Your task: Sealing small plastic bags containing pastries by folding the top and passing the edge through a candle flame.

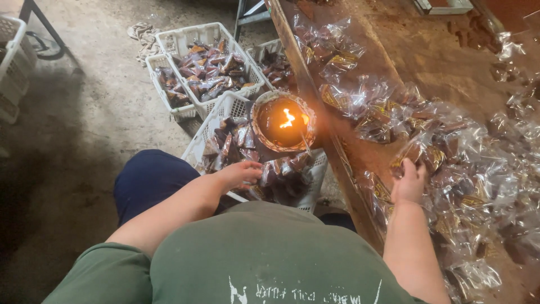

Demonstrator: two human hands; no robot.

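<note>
My left hand reaches down over a white plastic basket of clear-wrapped brown sweets beside my knee, fingers curled at the packets; whether it holds one is unclear. My right hand rests on the wooden table with its fingers closed on a clear-wrapped packet from the heap. A round bowl with a small burning flame stands at the table's edge, between both hands.
Many clear-wrapped packets cover the right side of the table. Two more white baskets full of wrapped sweets sit on the concrete floor ahead. A white crate stands at far left, a rag beyond the baskets.
</note>
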